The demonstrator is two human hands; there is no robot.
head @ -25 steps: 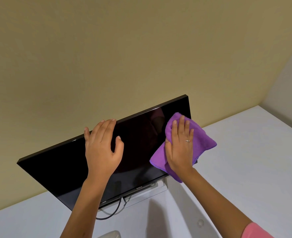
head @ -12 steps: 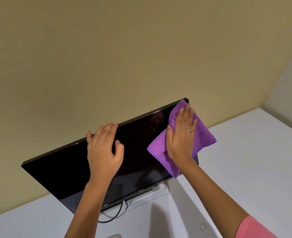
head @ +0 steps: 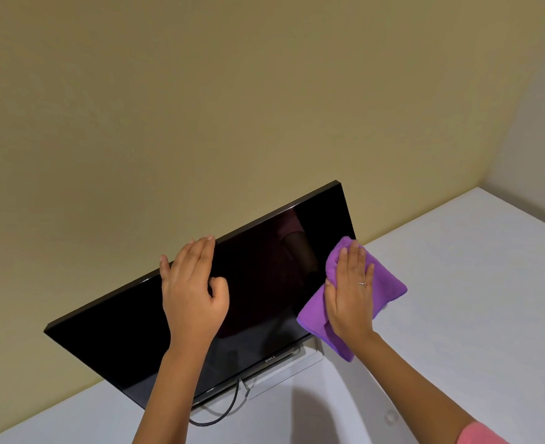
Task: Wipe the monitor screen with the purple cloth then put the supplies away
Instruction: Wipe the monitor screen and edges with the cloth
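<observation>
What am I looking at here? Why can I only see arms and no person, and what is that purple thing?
The camera sits on the person's head and looks forward and down, so you see only their two arms, just as you see your own. There is no machine here, only bare hands.

The big black slab is a monitor, a computer screen, standing on a white table in front of a yellowish wall. A dark cable hangs below it.

The left hand rests over the monitor's top edge, apparently to steady it. The right hand lies flat, fingers straight, pressing the purple cloth against the right side of the screen. That is the wiping. The cloth sticks out past the screen's edge. A bit of pink sleeve shows at the bottom.
</observation>
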